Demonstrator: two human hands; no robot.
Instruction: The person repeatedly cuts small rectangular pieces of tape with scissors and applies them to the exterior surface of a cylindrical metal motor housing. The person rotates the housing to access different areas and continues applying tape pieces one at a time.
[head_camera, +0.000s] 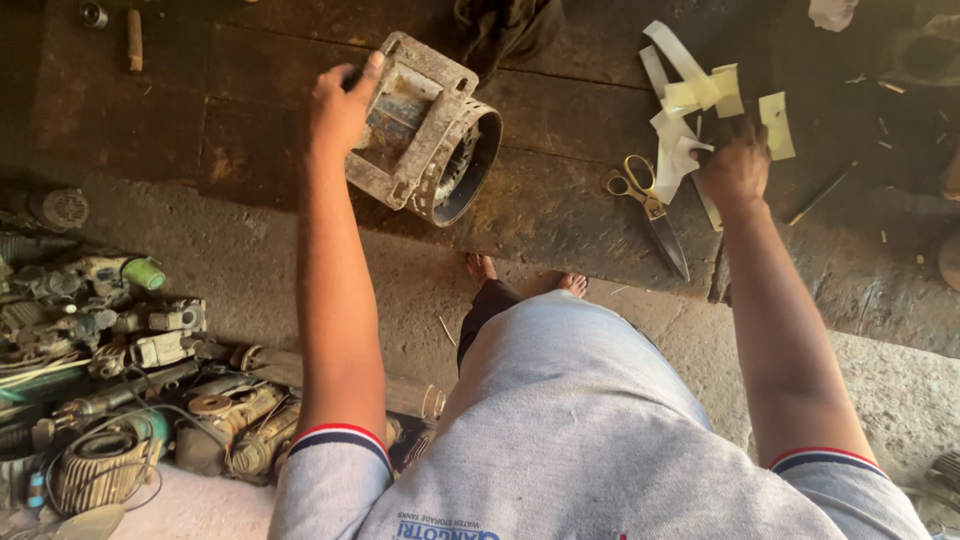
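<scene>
My left hand grips the top edge of a grey metal motor housing that stands tilted on the dark wooden workbench, its round open end facing down-right. My right hand reaches down onto a pile of pale yellow and white paper strips, fingers closed on or among them; whether it holds one is unclear. Yellow-handled scissors lie just left of that hand, blades pointing toward me.
A heap of old motor parts, coils and wires fills the floor at the lower left. My bare feet stand at the bench's front edge. A dark cloth lies behind the housing. A thin rod lies right of the strips.
</scene>
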